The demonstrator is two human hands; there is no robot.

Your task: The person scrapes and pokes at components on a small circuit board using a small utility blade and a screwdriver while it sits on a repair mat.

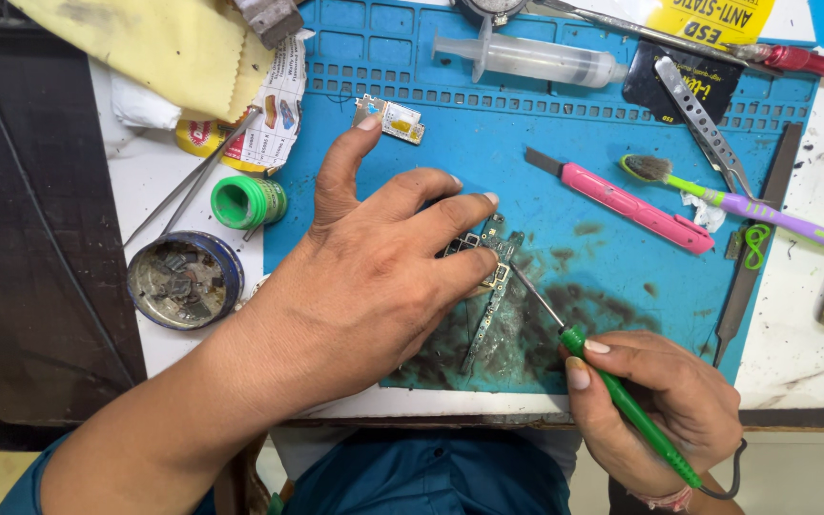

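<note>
Head view: left hand (374, 277) grip presses circuit board (490, 277) flat; right hand (660, 401) pinches soldering iron (612, 391) touching it.

circuit board (490, 277) half hidden under left hand (374, 277)

just one head cam here, looking pretty much straight down, close over the blue mat (612, 162) and both hands
</note>
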